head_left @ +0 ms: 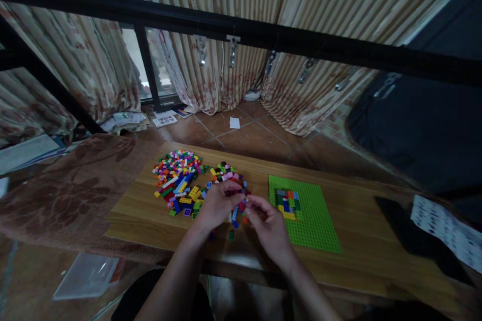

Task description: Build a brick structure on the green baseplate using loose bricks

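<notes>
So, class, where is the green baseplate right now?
In the head view the green baseplate lies on the wooden table, just right of the right hand.

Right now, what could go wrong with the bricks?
1. A green brick lies near the front edge of the table, just below the left hand. A wrist might knock it off.
2. The right hand is close to the baseplate. A bump could shift it and the build on it.
3. The pile is loose and could scatter.
</notes>
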{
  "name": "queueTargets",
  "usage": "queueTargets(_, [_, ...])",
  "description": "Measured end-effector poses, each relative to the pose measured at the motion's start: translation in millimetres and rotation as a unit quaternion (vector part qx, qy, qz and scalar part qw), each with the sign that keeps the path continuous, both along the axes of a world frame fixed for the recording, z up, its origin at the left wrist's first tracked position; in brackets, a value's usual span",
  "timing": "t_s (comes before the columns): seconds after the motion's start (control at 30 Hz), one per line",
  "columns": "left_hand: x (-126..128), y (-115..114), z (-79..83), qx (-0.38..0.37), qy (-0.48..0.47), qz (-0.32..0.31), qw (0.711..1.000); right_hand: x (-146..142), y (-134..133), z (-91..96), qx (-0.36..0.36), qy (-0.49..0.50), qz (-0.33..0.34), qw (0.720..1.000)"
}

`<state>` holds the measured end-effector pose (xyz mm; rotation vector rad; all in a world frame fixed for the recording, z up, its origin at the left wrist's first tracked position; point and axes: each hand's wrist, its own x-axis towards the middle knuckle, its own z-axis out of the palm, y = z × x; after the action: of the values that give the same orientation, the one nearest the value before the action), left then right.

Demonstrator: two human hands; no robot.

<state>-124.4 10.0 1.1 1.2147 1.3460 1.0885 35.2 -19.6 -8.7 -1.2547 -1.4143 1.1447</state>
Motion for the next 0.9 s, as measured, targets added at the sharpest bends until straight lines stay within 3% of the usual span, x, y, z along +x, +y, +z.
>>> queueTargets(0.2, [35,-5,1.8,-0.001,0.029,-0.098,0.995,11,-19,-13.2,0.016,0.018,-0.059,0.998])
queueTargets(0.37, [54,-4,-1.3,-0.04,-0.02,-0.142,0.989,32,-23,-22.4,-0.017,0.071,-0.084,0.994])
queueTargets(0.7, [90,-2,-11.7,-0.065,-0.044,-0.11,0.991,66,-30,-26.0,0.018,-0.062,-0.108,0.992])
queueTargets(0.9, [99,-1,-12.6,-0.048,-0.054,-0.112,0.991,93,-12,-16.6,0.098,-0.162,-0.113,0.975])
